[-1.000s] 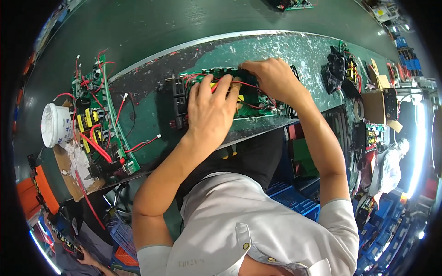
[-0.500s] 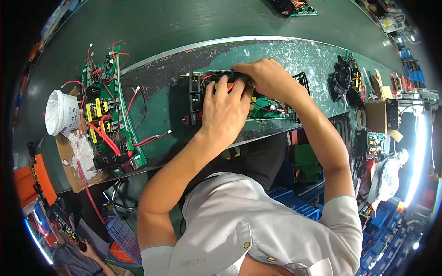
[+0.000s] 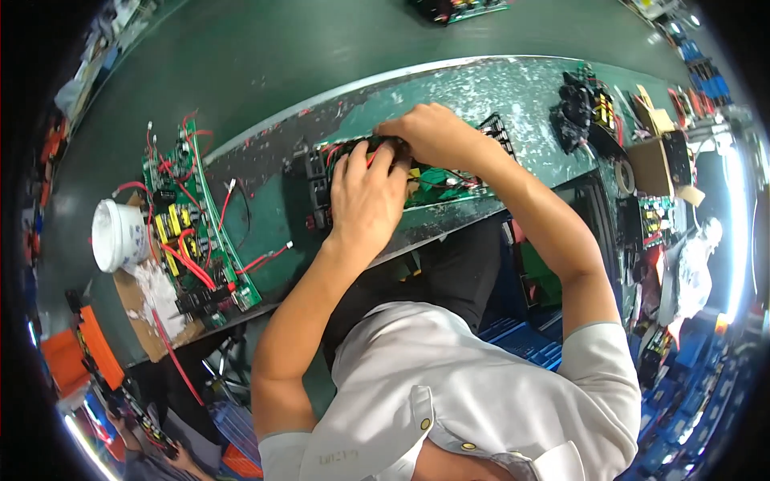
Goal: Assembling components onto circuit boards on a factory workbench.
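A green circuit board (image 3: 437,192) with black parts, red wires and yellow components lies across the bench before me. At its left end is a black socket block (image 3: 318,188). My left hand (image 3: 367,196) reaches over the board, its bent fingers gripping among the parts and wires; the thumb is mostly hidden. My right hand (image 3: 433,135) is closed at the board's far edge, right beside the left fingertips. What its fingers pinch is hidden. A black grille (image 3: 497,135) stands at the board's right end, near my right wrist.
To the left, another circuit board (image 3: 188,216) trails red wires, beside a white tub (image 3: 119,235) and cardboard smeared with white paste (image 3: 164,293). A black plastic bundle (image 3: 571,116) and a tape roll (image 3: 624,178) are at the right. Another person's hand (image 3: 183,463) shows at lower left.
The whole view has shifted and tilted slightly, so the board and hands sit further left in the picture. Both hands stay at the same part of the board, with little finger movement.
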Demonstrator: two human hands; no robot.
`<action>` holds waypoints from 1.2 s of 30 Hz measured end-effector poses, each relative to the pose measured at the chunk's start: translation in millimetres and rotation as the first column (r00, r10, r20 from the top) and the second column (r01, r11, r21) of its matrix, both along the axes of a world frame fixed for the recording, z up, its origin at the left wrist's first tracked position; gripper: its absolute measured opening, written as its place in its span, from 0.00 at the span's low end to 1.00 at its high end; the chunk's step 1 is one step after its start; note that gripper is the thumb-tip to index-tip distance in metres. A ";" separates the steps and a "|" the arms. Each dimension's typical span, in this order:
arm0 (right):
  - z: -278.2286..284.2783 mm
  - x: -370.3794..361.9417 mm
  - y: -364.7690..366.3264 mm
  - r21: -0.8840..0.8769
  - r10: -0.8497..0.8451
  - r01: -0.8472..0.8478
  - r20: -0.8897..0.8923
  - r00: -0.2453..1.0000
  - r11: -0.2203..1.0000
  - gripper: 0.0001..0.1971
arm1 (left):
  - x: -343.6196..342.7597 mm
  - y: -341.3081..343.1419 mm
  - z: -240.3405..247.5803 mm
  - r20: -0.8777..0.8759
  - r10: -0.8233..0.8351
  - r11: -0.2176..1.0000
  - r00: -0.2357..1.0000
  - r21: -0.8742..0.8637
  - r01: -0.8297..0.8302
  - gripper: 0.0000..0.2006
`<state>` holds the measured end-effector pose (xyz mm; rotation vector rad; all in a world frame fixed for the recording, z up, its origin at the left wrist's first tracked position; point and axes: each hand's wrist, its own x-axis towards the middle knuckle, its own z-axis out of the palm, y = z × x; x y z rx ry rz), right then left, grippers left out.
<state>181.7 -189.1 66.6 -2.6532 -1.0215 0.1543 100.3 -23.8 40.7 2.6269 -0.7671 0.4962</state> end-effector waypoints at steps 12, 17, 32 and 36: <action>51.6 -67.0 -91.1 0.555 -0.422 0.439 -0.167 0.891 0.707 0.14 | -19.1 41.5 30.8 -0.196 -0.143 0.853 0.970 -0.522 0.020 0.23; 53.9 -99.4 -44.4 0.297 -0.140 0.169 -0.114 0.983 0.940 0.16 | -10.6 29.7 58.8 -0.221 -0.354 0.831 0.909 -0.521 0.197 0.24; -14.3 -98.0 -43.4 0.300 -0.055 -0.026 0.258 0.964 0.953 0.10 | -17.2 50.5 33.4 -0.174 -0.195 0.976 0.965 0.058 0.208 0.10; -27.0 -92.6 -43.5 0.300 -0.044 -0.039 0.265 0.963 0.953 0.10 | -19.1 44.6 27.7 -0.010 -0.224 0.974 0.975 0.042 0.224 0.10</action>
